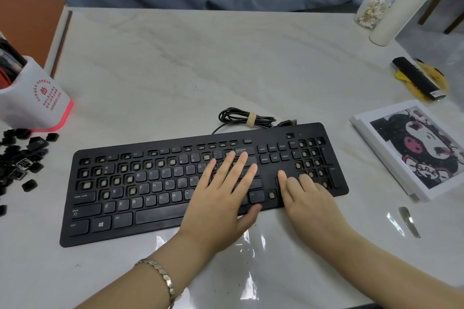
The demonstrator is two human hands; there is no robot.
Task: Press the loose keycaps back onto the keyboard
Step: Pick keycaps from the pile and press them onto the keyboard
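A black keyboard [155, 223] lies across the middle of the white marble table, with several bare sockets in its number row, left letter rows and numeric pad. My left hand [221, 195] rests flat on the right part of the main key block, fingers straight and reaching up to the Backspace key. My right hand [308, 195] lies flat over the arrow-key area beside the numeric pad. A pile of loose black keycaps [22, 158] sits on the table at the far left, away from both hands. Neither hand holds a keycap.
A white pen holder [35, 100] with a pink base stands behind the keycap pile. The keyboard's bundled cable [247, 118] lies behind it. To the right are a picture card [414, 148], a metal pry tool [409, 221], a black device [419, 78], a white bottle [399, 10] and a cotton-swab jar [376, 5].
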